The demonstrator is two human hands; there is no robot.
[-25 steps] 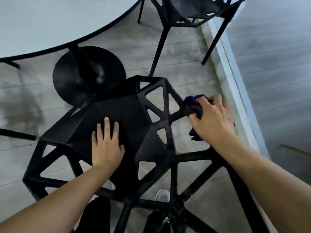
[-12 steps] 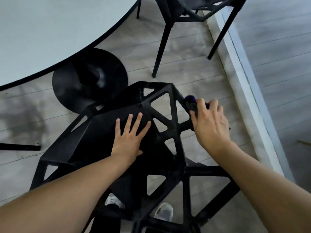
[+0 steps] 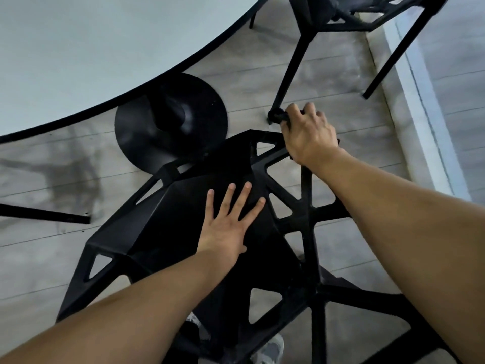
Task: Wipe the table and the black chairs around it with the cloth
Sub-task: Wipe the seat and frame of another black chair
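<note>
Pale tabletop [image 3: 91, 61] at ten o'clock. Centre: stiff, angular black chair [image 3: 162, 232], likely light, steadied at the seat by the flat left hand [image 3: 225, 229], fingers [image 3: 244, 193] released. At one o'clock, right hand [image 3: 309, 137] grasps the soft bunched cloth [image 3: 278, 116] at its far corner.

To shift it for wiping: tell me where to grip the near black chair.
Grip a lattice bar on the right of the black chair, from above: the triangular openings allow a wrap-round hold, whereas the seat under the left hand is flat.
</note>
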